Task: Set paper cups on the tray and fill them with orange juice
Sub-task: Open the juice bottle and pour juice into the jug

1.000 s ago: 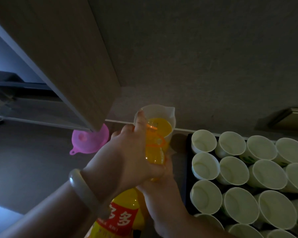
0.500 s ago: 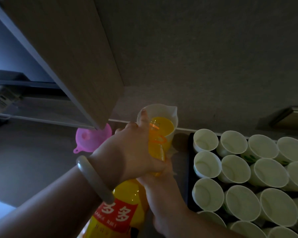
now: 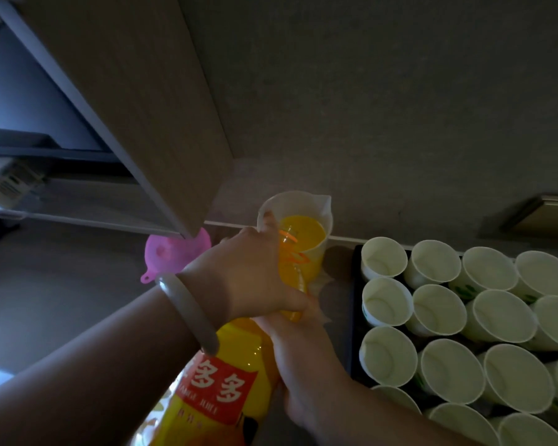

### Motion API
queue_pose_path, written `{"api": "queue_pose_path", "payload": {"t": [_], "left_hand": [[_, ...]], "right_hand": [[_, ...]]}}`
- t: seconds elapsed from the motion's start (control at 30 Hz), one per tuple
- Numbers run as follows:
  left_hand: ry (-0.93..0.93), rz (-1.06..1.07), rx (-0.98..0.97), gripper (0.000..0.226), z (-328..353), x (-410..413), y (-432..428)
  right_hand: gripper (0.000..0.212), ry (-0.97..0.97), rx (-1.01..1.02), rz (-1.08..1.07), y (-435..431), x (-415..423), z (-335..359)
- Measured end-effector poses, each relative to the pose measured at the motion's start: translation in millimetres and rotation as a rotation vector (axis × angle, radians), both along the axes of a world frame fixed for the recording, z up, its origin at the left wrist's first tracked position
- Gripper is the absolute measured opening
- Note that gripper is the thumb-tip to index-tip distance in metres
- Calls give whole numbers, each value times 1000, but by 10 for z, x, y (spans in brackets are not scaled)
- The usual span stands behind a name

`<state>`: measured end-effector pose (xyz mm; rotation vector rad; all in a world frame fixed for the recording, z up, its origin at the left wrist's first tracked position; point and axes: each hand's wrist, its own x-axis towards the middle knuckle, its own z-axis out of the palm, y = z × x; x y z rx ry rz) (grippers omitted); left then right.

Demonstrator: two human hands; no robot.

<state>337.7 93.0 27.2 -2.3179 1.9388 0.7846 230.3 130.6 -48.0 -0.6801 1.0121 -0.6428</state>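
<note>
Left grip (image 3: 245, 278) and right grip (image 3: 303, 352) both clasped the tilted juice bottle (image 3: 232, 375), its mouth over the well-filled measuring jug (image 3: 322, 207) beside the tray (image 3: 355, 317) of empty paper cups (image 3: 438, 310); judged risk: a surge overflowing onto the table (image 3: 62, 284).

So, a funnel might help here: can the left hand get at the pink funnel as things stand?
Probably not yet: the left hand grips the tilted juice bottle. The pink funnel lies close beside its wrist, nothing between.
</note>
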Motion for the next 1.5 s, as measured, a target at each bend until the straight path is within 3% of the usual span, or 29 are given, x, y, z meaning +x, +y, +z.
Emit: {"api": "queue_pose_path", "payload": {"t": [0.27, 0.43, 0.57, 0.7, 0.83, 0.93, 1.07, 1.27, 1.43, 1.5], "left_hand": [[-1, -13, 10, 115, 35, -17, -14], [-18, -24, 19, 115, 55, -26, -16], [-45, -32, 26, 118, 75, -55, -28], [-53, -38, 34, 118, 87, -86, -39], [-51, -29, 57, 119, 83, -93, -55], [-71, -36, 64, 119, 85, -108, -69], [-87, -29, 66, 119, 111, -126, -67], [-80, -41, 68, 120, 119, -125, -73], [-53, -30, 73, 121, 127, -102, -68], [-37, -26, 82, 121, 139, -99, -71]], "right_hand": [[86, 4, -12, 10, 13, -5, 60], [106, 12, -15, 35, -5, 7, 75], [96, -10, -7, 43, -17, -25, 102], [59, -34, 6, 43, -38, -100, 93], [61, -36, 12, 46, -63, -125, 107], [50, -55, 7, 42, -58, -126, 93], [62, -53, 5, 48, -39, -118, 118], [37, -78, -28, 68, -66, -164, 136], [39, -83, -33, 22, -63, -135, 143], [51, -72, -45, 25, -59, -140, 146]]}}
